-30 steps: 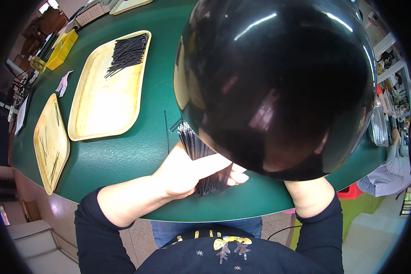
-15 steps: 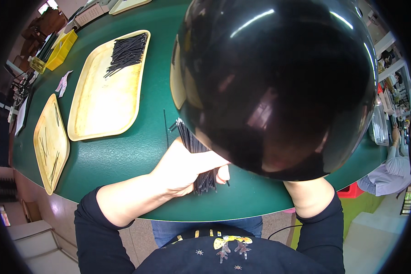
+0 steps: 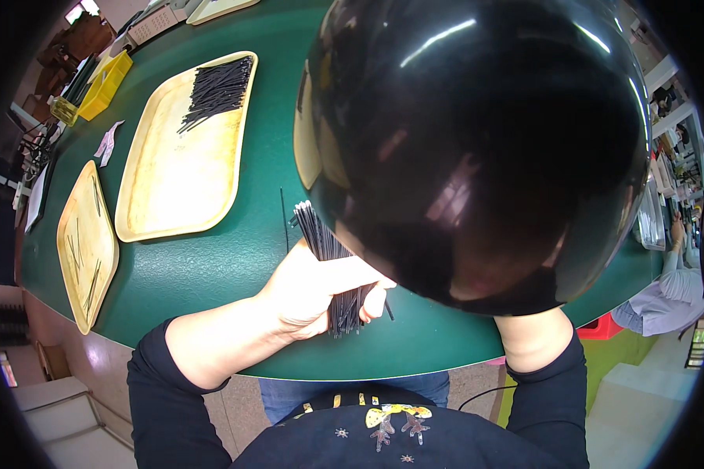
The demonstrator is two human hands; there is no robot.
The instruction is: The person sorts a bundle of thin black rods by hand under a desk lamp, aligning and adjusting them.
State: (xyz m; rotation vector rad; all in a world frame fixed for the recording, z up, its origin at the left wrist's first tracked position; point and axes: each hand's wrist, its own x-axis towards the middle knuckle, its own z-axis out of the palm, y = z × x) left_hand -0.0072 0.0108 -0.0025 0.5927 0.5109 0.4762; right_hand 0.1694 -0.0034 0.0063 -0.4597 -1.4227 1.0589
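Your left hand has its fingers curled round a bundle of thin black sticks, over the near side of the green worktop. Right hand — can't tell what those fingers are doing, the big shiny black dome hides them. More dark sticks lie in the bigger cream tray.

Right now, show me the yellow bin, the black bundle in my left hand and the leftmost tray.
Yellow bin point(image 3: 112, 88), head view: its side wall.
Black bundle point(image 3: 321, 235), head view: its upper part.
Leftmost tray point(image 3: 89, 234), head view: bare patch of its floor.
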